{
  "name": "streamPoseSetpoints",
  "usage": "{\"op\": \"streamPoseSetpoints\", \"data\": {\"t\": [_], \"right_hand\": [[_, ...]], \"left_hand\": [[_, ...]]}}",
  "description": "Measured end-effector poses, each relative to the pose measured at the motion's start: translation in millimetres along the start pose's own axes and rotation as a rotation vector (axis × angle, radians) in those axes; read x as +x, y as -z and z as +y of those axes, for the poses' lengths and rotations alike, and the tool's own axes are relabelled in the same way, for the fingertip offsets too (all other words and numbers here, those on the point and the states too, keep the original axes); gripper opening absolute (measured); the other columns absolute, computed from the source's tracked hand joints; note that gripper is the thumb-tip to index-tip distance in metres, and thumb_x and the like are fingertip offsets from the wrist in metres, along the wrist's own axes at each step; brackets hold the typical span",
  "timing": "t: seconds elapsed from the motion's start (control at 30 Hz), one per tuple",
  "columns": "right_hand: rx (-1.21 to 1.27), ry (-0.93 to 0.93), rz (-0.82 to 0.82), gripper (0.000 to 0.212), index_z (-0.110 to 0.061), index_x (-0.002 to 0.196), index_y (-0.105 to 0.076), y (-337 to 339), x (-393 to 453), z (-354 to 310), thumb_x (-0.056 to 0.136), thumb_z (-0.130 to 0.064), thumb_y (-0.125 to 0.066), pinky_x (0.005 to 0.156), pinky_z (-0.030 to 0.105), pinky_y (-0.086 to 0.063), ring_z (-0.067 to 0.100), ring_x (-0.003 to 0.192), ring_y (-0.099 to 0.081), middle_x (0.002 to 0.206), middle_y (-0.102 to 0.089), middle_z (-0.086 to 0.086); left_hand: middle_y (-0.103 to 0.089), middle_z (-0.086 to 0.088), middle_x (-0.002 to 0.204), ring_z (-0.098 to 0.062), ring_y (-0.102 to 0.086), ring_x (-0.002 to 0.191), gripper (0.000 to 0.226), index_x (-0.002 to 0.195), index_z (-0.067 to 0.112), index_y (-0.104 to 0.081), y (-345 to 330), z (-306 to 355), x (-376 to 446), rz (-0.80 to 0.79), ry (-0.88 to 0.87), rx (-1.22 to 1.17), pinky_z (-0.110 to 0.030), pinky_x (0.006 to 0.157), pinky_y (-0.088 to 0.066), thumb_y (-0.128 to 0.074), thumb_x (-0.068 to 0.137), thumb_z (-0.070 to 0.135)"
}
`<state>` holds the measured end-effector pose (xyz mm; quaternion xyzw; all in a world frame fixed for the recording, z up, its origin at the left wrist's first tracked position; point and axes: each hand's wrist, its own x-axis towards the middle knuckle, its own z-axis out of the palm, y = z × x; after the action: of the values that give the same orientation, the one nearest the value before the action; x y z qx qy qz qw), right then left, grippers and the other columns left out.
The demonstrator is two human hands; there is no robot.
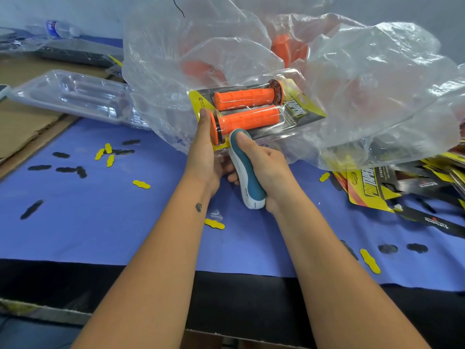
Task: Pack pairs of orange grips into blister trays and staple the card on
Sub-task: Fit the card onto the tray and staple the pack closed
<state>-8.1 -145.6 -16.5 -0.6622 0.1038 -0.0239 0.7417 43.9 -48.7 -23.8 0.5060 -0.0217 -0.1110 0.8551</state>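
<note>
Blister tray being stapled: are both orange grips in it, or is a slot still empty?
Both in. Two orange grips lie side by side in the blister tray, held by the left hand; the right hand holds the stapler.

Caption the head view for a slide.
Left hand steadies a carded blister pack of two orange grips while the right hand presses a blue-and-white stapler onto its edge.

A clear water bottle lies at the far left corner of the bench, which is covered in blue. Brown cardboard lies along the left edge. Small yellow punch-outs and black punch-outs are scattered over the blue surface.
</note>
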Motion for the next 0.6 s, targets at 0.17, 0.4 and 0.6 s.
{"op": "streamPoseSetpoints", "data": {"t": [0.17,0.4,0.6], "right_hand": [[0.020,0.022,0.017,0.042,-0.012,0.061,-0.073,-0.5,1.4,1.3,0.086,-0.045,-0.070,0.051,0.025,-0.052,0.020,0.053,-0.065,0.066,-0.071,0.013],[0.028,0.003,0.045,0.052,0.001,0.079,-0.071,0.7,3.7,2.7,0.084,-0.051,-0.070,0.054,0.027,-0.055,0.019,0.054,-0.064,0.064,-0.069,0.013],[0.052,-0.005,0.070,0.068,0.016,0.094,-0.065,0.2,4.4,2.9,0.080,-0.051,-0.072,0.054,0.029,-0.054,0.022,0.053,-0.062,0.066,-0.068,0.017]], "left_hand": [[-0.052,-0.004,0.064,-0.016,-0.048,0.045,0.043,0.094,0.016,-0.057,-5.3,-4.6,-2.6,0.054,-0.023,-0.015,-0.021,0.041,-0.033,-0.060,0.084,0.058],[-0.047,-0.003,0.057,-0.019,-0.043,0.043,0.087,0.109,0.011,-0.046,-7.9,-0.3,-6.8,0.020,-0.079,0.049,-0.022,0.039,-0.034,-0.090,0.047,0.054],[-0.048,-0.001,0.057,-0.018,-0.042,0.041,0.059,0.102,0.012,-0.044,-6.3,-1.9,-7.5,0.009,-0.113,0.059,-0.021,0.040,-0.032,-0.082,0.063,0.036]]}}
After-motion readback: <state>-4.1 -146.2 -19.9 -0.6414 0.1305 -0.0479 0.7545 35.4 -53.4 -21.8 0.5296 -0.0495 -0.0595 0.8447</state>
